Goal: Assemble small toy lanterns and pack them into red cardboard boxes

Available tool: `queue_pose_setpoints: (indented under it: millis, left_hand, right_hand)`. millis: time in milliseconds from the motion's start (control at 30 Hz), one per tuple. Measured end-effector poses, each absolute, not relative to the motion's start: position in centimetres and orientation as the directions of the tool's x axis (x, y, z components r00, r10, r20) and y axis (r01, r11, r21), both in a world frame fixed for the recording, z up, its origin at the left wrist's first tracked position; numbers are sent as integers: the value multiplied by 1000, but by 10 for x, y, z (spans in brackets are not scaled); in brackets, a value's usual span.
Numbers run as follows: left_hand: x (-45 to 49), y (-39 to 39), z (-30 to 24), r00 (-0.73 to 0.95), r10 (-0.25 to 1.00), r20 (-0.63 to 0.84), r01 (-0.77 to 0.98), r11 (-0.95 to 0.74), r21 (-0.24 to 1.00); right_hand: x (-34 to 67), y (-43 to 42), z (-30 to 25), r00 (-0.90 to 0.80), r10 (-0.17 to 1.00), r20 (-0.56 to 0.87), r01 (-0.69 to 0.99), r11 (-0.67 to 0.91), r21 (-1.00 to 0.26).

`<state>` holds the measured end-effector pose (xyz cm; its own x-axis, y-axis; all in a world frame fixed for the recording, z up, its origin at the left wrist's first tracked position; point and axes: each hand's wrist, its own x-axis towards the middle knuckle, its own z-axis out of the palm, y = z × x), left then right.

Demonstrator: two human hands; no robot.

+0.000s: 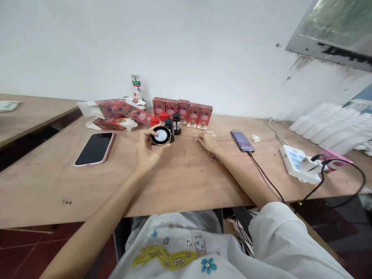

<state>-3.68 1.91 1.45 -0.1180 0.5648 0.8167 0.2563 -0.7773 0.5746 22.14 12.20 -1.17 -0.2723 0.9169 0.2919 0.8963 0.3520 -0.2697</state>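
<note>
My left hand [147, 149] gripped the round black lantern piece [161, 135] by its rim, just above the table [58, 182]. It looked light and breakable. My right hand [207, 142] pinched something tiny near the thin wires [192, 159].

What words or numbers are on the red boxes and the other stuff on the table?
No text can be read here.
Red boxes: gold print, too small and blurred.
Bottle by the wall: green label, too blurred.
White power strip: blue markings, unreadable.
Phone near the left hand: dark screen, no words.
</note>
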Motion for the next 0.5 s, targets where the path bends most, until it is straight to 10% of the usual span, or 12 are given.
queue_pose_setpoints:
  millis: [500]
  left_hand:
    - [-46,31,18,-303,797,522,-274,-597,754]
  right_hand:
    - [223,133,-23,-106,910,401,817,310,-487]
